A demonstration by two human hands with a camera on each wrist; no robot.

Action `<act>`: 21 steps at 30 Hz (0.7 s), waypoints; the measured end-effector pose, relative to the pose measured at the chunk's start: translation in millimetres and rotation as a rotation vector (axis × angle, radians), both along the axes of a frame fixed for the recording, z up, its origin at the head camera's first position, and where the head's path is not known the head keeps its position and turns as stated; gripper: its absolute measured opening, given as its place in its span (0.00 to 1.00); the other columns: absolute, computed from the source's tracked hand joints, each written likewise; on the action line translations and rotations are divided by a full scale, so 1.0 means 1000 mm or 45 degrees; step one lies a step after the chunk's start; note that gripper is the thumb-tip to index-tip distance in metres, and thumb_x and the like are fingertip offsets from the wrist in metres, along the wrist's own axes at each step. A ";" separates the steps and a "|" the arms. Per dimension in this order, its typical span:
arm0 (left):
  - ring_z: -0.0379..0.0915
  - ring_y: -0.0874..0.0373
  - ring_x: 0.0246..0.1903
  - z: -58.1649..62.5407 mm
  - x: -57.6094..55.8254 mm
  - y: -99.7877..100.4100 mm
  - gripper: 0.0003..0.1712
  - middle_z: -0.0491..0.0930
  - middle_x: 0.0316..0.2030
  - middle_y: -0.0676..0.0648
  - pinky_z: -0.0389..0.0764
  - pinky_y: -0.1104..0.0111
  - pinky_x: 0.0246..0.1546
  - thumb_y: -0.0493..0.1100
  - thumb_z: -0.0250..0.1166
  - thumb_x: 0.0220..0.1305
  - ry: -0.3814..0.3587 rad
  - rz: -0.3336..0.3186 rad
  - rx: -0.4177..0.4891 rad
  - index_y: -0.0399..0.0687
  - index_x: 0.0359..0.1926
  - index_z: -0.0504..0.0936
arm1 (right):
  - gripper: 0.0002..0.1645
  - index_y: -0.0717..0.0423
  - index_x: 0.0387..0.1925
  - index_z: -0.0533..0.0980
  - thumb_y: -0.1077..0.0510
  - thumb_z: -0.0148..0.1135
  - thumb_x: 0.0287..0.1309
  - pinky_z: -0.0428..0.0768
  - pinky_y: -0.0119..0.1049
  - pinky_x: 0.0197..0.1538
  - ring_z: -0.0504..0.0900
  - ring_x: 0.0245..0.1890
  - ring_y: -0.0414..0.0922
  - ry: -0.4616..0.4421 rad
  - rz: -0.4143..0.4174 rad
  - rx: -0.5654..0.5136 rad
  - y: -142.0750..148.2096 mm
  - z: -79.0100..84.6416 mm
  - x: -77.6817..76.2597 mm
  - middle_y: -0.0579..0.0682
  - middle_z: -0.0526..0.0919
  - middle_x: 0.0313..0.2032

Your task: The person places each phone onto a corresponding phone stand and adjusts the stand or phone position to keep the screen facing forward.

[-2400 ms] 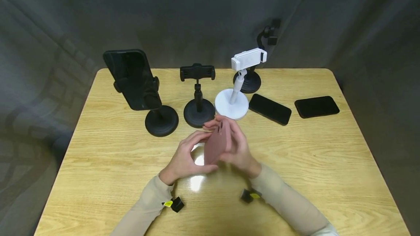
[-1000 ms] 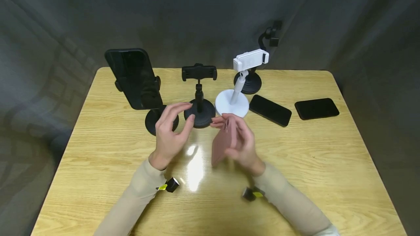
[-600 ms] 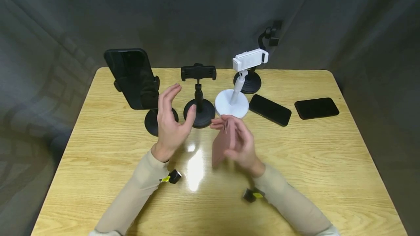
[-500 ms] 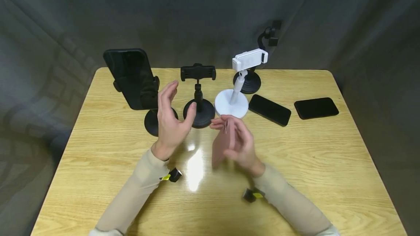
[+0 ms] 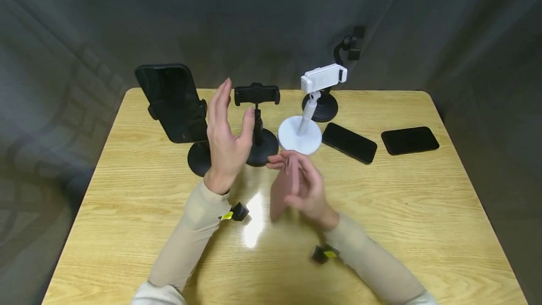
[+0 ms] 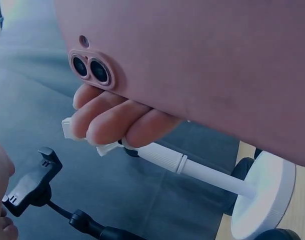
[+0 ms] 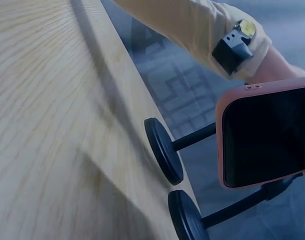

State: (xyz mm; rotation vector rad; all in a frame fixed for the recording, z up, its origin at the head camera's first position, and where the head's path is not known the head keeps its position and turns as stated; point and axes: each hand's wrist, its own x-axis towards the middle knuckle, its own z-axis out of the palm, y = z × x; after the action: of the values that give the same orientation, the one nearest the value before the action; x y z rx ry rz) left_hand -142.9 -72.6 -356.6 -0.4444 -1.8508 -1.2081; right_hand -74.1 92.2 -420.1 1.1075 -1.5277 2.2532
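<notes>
My right hand (image 5: 313, 194) grips a smartphone in a pink case (image 5: 282, 193) by its edges, tilted above the table. Two camera lenses show on the case's back in the left wrist view, with fingers curled under its edge; its dark screen faces the right wrist view. Raised with fingers straight and thumb spread, my left hand (image 5: 227, 147) holds nothing. It is nearest the middle black phone stand (image 5: 256, 94), its thumb overlapping that stand's pole in the head view. Left of it, another black stand (image 5: 198, 159) carries a black smartphone (image 5: 171, 105).
A white phone stand (image 5: 299, 135) is right of centre, with a further black stand (image 5: 323, 107) behind it. Two dark smartphones lie flat on the right: one (image 5: 349, 142) beside the white base, one (image 5: 409, 140) farther right. A grey curtain (image 5: 262, 22) hangs behind the wooden table (image 5: 402, 229).
My left hand has come off the pink-cased phone and moved forward and up beside the middle black stand, its fingers straightening. My right hand still holds the phone, nearly in place.
</notes>
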 end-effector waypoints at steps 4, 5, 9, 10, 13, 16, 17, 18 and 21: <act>0.66 0.55 0.59 0.000 -0.004 -0.001 0.25 0.72 0.58 0.37 0.70 0.61 0.59 0.39 0.58 0.65 -0.021 0.038 -0.005 0.32 0.60 0.71 | 0.48 0.88 0.55 0.55 0.53 0.67 0.52 0.74 0.48 0.58 0.77 0.47 0.63 0.011 -0.035 0.004 -0.004 0.005 -0.001 0.75 0.73 0.50; 0.67 0.55 0.57 0.000 -0.005 -0.001 0.24 0.73 0.57 0.38 0.72 0.62 0.57 0.39 0.57 0.65 -0.033 0.043 -0.006 0.33 0.60 0.72 | 0.48 0.88 0.55 0.55 0.52 0.67 0.52 0.74 0.49 0.58 0.77 0.47 0.63 0.014 -0.043 0.002 -0.005 0.006 -0.002 0.76 0.73 0.50; 0.72 0.57 0.51 0.000 -0.006 -0.004 0.21 0.76 0.54 0.39 0.78 0.65 0.50 0.41 0.56 0.67 -0.072 0.059 0.011 0.35 0.58 0.74 | 0.48 0.88 0.55 0.56 0.51 0.67 0.52 0.74 0.53 0.56 0.78 0.47 0.61 0.049 -0.063 -0.005 -0.007 0.011 -0.008 0.76 0.73 0.49; 0.73 0.58 0.49 0.000 -0.006 -0.004 0.21 0.76 0.53 0.40 0.79 0.66 0.48 0.42 0.56 0.67 -0.074 0.063 0.020 0.35 0.57 0.75 | 0.48 0.88 0.55 0.56 0.51 0.68 0.51 0.74 0.54 0.56 0.78 0.46 0.62 0.057 -0.064 -0.005 -0.008 0.013 -0.010 0.76 0.73 0.49; 0.75 0.58 0.45 0.002 -0.008 -0.005 0.20 0.78 0.50 0.40 0.80 0.67 0.46 0.42 0.57 0.67 -0.058 0.081 0.028 0.34 0.55 0.77 | 0.50 0.86 0.55 0.57 0.50 0.69 0.50 0.74 0.54 0.56 0.77 0.46 0.64 0.060 -0.069 0.002 -0.008 0.020 -0.015 0.74 0.75 0.50; 0.77 0.59 0.42 0.004 -0.009 -0.005 0.20 0.80 0.47 0.40 0.81 0.68 0.45 0.42 0.59 0.65 -0.030 0.104 0.008 0.34 0.53 0.79 | 0.51 0.85 0.56 0.57 0.49 0.70 0.48 0.74 0.52 0.57 0.77 0.46 0.64 0.044 -0.083 0.016 -0.006 0.030 -0.019 0.70 0.76 0.51; 0.78 0.59 0.42 0.005 -0.010 -0.005 0.20 0.81 0.46 0.39 0.81 0.68 0.44 0.42 0.59 0.65 -0.021 0.112 -0.003 0.34 0.53 0.79 | 0.51 0.85 0.56 0.58 0.49 0.71 0.47 0.74 0.51 0.57 0.77 0.46 0.64 0.042 -0.088 0.019 -0.005 0.033 -0.020 0.70 0.76 0.51; 0.78 0.58 0.41 0.005 -0.010 -0.004 0.20 0.81 0.46 0.39 0.81 0.68 0.45 0.43 0.60 0.64 -0.015 0.120 -0.011 0.34 0.53 0.79 | 0.51 0.85 0.56 0.58 0.48 0.71 0.47 0.74 0.51 0.57 0.77 0.46 0.64 0.043 -0.094 0.024 -0.005 0.035 -0.022 0.70 0.76 0.51; 0.79 0.58 0.42 0.006 -0.010 -0.004 0.21 0.82 0.45 0.39 0.80 0.69 0.45 0.44 0.61 0.63 -0.006 0.152 -0.039 0.34 0.53 0.80 | 0.52 0.84 0.55 0.59 0.48 0.72 0.45 0.75 0.52 0.56 0.78 0.45 0.64 0.071 -0.126 0.050 -0.004 0.044 -0.025 0.73 0.76 0.49</act>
State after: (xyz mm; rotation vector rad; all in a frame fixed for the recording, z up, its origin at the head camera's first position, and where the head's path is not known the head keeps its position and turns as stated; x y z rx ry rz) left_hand -152.9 -76.1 -350.4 -0.3430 -1.8751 -1.1025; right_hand -99.1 88.2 -375.8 1.0704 -1.5754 2.1187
